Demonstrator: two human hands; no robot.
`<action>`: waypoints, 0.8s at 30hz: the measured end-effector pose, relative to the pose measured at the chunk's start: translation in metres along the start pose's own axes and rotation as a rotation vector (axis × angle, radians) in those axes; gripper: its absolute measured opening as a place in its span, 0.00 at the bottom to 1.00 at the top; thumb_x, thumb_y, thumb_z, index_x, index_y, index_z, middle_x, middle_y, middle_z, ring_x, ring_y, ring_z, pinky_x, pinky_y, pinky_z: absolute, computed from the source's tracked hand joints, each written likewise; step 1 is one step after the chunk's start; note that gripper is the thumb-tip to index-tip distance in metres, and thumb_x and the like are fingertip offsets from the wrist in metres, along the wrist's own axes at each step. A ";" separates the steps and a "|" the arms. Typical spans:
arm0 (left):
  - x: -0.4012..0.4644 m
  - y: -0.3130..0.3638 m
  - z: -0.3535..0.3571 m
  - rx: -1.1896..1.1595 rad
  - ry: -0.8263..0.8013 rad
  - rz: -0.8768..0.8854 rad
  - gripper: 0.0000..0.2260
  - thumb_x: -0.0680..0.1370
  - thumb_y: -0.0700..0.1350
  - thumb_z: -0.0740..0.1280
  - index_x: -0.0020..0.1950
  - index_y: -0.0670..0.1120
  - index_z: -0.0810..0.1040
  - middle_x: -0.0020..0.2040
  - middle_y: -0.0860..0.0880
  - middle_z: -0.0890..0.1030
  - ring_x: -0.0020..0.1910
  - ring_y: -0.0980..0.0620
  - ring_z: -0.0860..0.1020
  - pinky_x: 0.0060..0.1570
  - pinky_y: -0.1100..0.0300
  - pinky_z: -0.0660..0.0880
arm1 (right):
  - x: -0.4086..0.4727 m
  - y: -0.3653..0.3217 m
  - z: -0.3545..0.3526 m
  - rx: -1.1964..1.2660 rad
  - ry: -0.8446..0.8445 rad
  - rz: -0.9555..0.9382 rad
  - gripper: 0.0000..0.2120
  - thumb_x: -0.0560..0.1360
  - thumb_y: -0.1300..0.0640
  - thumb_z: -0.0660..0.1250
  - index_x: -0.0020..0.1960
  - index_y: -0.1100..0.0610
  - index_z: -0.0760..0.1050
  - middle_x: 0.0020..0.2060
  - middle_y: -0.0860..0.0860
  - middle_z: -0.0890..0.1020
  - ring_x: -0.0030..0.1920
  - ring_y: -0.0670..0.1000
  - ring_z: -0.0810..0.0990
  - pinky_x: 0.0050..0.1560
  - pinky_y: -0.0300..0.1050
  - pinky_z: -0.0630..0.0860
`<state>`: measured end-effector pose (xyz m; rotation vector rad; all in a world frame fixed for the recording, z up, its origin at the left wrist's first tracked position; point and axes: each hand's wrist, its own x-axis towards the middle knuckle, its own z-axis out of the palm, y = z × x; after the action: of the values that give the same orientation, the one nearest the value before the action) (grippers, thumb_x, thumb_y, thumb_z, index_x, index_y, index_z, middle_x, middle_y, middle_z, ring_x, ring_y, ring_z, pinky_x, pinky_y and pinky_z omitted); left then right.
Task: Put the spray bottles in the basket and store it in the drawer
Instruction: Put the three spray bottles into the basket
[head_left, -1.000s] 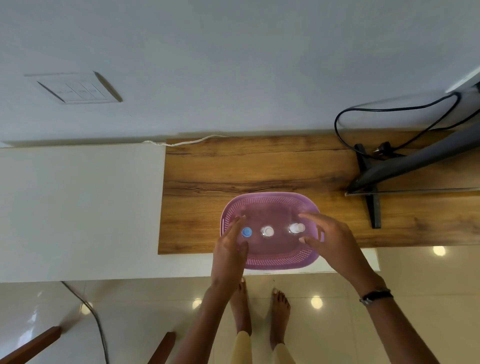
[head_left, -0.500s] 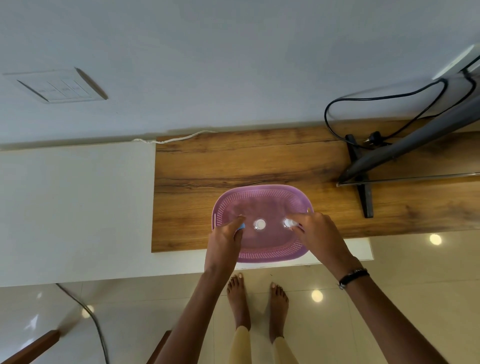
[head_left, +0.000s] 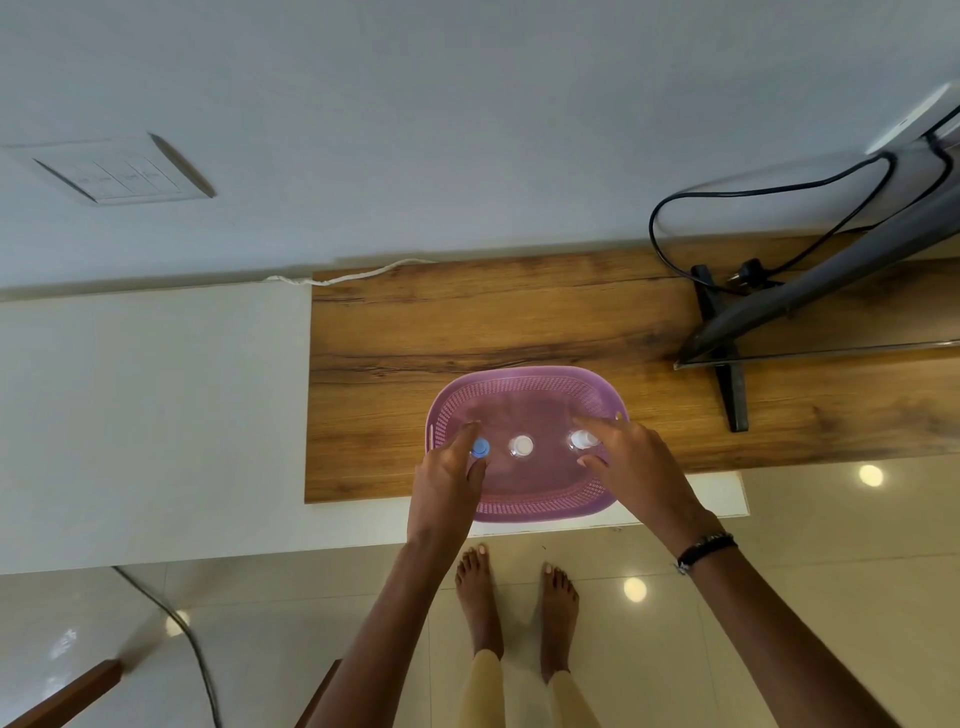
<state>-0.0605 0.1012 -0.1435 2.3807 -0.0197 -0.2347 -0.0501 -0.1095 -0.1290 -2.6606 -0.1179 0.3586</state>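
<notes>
A purple perforated basket (head_left: 524, 382) sits on the wooden top (head_left: 395, 338), its near edge hanging over the front. Three spray bottles stand upright in a row inside it, seen from above: a blue-capped one (head_left: 481, 448) on the left, a clear-capped one (head_left: 521, 446) in the middle and a white-capped one (head_left: 580, 439) on the right. My left hand (head_left: 448, 480) reaches into the basket with index finger and thumb around the blue-capped bottle. My right hand (head_left: 631, 467) holds the white-capped bottle the same way. No hand touches the middle bottle.
A dark TV stand leg (head_left: 724, 358) and a looping black cable (head_left: 670, 249) occupy the right of the wooden top. A white cord (head_left: 343, 279) runs along the wall. A white cabinet surface (head_left: 156, 415) lies left. My bare feet (head_left: 514, 597) stand on the tiled floor.
My hands hovered open over the basket a second ago. They have since dropped in, and each has closed around an outer bottle.
</notes>
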 end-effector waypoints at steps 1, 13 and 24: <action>-0.001 -0.002 0.000 -0.001 0.003 0.015 0.16 0.75 0.35 0.68 0.62 0.43 0.75 0.49 0.44 0.84 0.39 0.50 0.82 0.33 0.67 0.76 | 0.000 -0.001 0.000 -0.002 0.011 -0.004 0.25 0.70 0.60 0.73 0.66 0.56 0.72 0.54 0.56 0.83 0.48 0.54 0.84 0.46 0.43 0.79; -0.029 0.000 -0.010 -0.025 0.230 0.111 0.17 0.77 0.40 0.64 0.66 0.44 0.69 0.65 0.46 0.75 0.65 0.54 0.69 0.59 0.58 0.71 | -0.019 -0.004 -0.009 0.122 0.231 0.003 0.29 0.73 0.49 0.69 0.69 0.59 0.67 0.60 0.55 0.79 0.55 0.53 0.80 0.47 0.37 0.72; -0.088 -0.016 -0.004 0.016 0.219 0.076 0.16 0.75 0.33 0.66 0.60 0.47 0.71 0.53 0.47 0.80 0.54 0.56 0.73 0.51 0.62 0.74 | -0.086 0.004 0.009 0.260 0.418 0.192 0.16 0.77 0.55 0.62 0.64 0.57 0.72 0.54 0.53 0.82 0.53 0.53 0.81 0.51 0.51 0.79</action>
<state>-0.1476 0.1233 -0.1371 2.4030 -0.0089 0.0633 -0.1350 -0.1209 -0.1185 -2.4309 0.2961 -0.1222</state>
